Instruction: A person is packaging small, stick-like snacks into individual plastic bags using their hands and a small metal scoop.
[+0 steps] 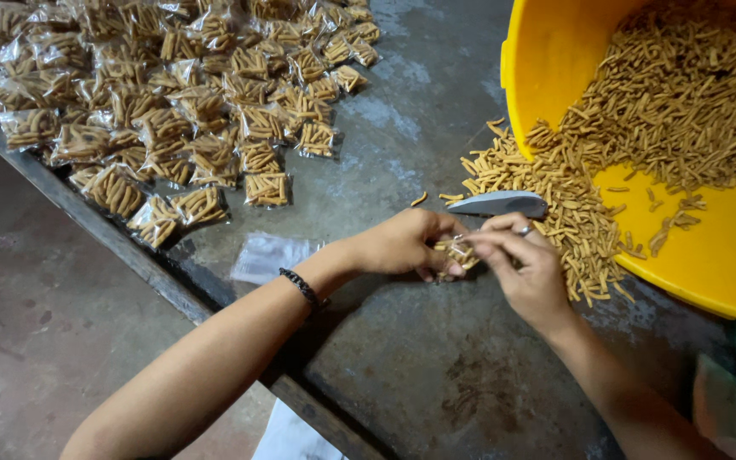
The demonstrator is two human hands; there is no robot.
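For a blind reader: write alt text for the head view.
Two hands, left hand and right hand, hold a small clear bag of snack sticks over a grey table. A tipped yellow tub spills loose sticks beside them; filled bags lie heaped at upper left.

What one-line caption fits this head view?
Left hand and right hand hold a small packet of snack sticks beside a tipped yellow tub.
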